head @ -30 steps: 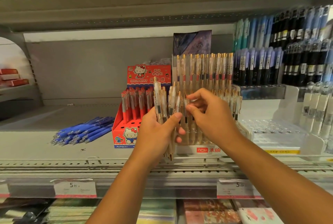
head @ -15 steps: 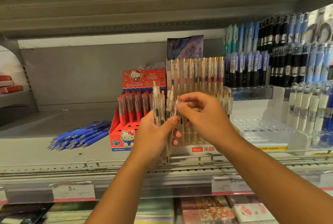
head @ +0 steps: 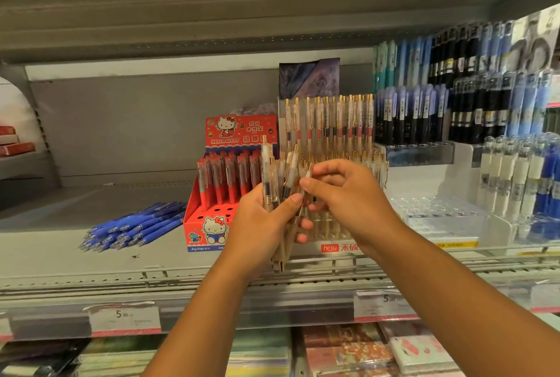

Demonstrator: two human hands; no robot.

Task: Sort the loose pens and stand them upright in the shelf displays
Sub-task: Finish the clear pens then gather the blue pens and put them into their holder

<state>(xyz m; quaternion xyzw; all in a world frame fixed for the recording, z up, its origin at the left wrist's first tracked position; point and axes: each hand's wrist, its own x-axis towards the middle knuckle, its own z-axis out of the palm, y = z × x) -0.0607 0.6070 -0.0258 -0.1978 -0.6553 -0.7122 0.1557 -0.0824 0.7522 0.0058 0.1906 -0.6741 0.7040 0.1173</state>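
My left hand grips a bundle of clear pens with gold clips, tips pointing down, in front of the shelf. My right hand pinches the top of one pen in that bundle between thumb and fingers. Just behind the hands stands a clear tiered display holding several of the same clear and gold pens upright. A pile of loose blue pens lies flat on the shelf at the left.
A red Hello Kitty display box with red pens stands left of the hands. An empty clear holder sits to the right, with white and blue pens beyond. Dark and blue pens fill the upper right racks.
The view has shifted slightly, and my right hand's fingers have worked along the top of the bundle. My left hand keeps holding the pens in the same place.
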